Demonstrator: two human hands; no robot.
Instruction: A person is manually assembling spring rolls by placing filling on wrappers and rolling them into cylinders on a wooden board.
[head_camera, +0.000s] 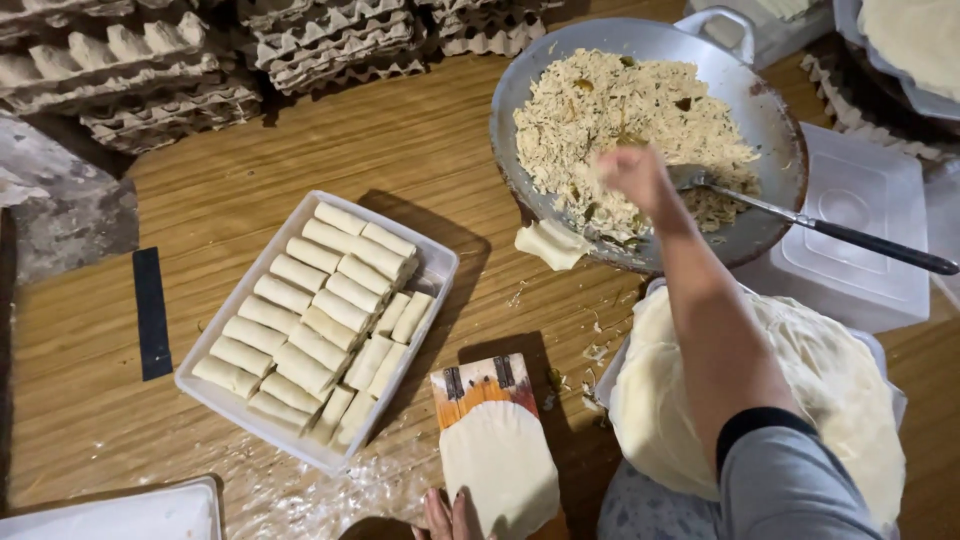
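I see the right hand (632, 175) reaching into the metal pan (770, 115) at one o'clock, fingers bunched on the shredded filling (620, 110) (blurred, so I cannot tell the grip exactly). The left hand (447, 518) rests spread at six o'clock, touching the round wrapper (500, 470) on the board (478, 385). The tray of rolls (320, 320) sits at nine o'clock.

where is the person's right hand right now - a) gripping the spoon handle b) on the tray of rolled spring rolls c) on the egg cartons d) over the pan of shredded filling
d: the right hand reaches into the metal pan over the shredded filling, apart from the spoon lying in the pan and far from the tray of rolls.
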